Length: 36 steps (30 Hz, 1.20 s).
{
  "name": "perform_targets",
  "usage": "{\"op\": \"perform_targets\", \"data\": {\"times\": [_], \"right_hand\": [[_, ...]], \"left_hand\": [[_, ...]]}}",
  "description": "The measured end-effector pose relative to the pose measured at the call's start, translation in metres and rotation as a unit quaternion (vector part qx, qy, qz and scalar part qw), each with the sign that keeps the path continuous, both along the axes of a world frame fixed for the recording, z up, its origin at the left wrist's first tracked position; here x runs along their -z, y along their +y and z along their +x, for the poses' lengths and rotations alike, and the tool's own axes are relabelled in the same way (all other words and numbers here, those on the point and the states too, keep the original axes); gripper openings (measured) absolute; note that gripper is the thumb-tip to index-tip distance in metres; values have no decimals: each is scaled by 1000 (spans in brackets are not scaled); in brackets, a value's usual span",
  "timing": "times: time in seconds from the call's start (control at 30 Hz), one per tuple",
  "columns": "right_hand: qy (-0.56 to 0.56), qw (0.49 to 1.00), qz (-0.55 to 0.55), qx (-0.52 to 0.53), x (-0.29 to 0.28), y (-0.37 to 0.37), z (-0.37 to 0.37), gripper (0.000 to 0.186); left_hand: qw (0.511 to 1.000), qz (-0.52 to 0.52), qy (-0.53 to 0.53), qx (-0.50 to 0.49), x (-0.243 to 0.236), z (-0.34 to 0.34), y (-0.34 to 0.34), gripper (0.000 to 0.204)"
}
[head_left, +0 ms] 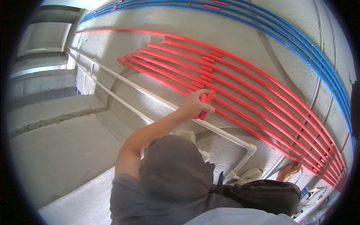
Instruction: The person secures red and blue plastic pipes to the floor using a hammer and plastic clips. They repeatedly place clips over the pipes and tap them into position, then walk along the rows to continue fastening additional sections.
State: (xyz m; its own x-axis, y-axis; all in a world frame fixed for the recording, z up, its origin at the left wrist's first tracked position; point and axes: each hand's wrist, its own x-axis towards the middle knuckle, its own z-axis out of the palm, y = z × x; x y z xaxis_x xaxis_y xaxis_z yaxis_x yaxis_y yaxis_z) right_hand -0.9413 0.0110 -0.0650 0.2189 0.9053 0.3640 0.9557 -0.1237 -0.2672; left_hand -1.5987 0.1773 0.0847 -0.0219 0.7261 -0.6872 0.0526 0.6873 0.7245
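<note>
My left hand (200, 105) is closed around several short red tube pieces (210, 96), beside the nearest long red pipe. A row of similar short red sleeves (206, 69) lies across the long red pipes just beyond that hand. The long red pipes (243, 93) run side by side on the floor, curving toward the right. At the lower right, my right hand (288, 172) has its fingertips at the nearest red pipe (305, 165) and seems to grip it; the hand looks small and its fingers are partly hidden.
White pipes (131, 88) with elbow fittings run between me and the red ones. Blue pipes (270, 28) with short red pieces curve along the far side. My bent knees (176, 165) and shoes (249, 176) are close in front. Cables and small items (313, 193) lie at lower right.
</note>
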Motion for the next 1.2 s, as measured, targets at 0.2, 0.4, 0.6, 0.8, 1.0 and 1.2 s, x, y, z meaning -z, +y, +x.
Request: {"op": "perform_targets", "data": {"times": [0.2, 0.4, 0.6, 0.8, 1.0, 1.2], "right_hand": [[6, 1000, -12, 0, 2, -4, 1, 46], [11, 1000, -19, -3, 0, -2, -2, 46], [22, 999, -25, -18, -1, 2, -4, 46], [26, 999, -24, -20, -4, 2, -3, 46], [36, 999, -22, -24, -1, 3, -3, 46], [68, 997, -13, -34, 7, -3, 12, 46]], "left_hand": [[1000, -18, -6, -4, 1, 8, -1, 70], [999, -27, -26, -28, 9, 13, -3, 61], [902, -277, -283, -173, 27, 10, -10, 33], [930, -272, -225, -101, 18, 27, -22, 36], [966, -173, -160, -106, 6, 37, -27, 48], [977, -156, -113, -94, 12, 43, -33, 53]]}}
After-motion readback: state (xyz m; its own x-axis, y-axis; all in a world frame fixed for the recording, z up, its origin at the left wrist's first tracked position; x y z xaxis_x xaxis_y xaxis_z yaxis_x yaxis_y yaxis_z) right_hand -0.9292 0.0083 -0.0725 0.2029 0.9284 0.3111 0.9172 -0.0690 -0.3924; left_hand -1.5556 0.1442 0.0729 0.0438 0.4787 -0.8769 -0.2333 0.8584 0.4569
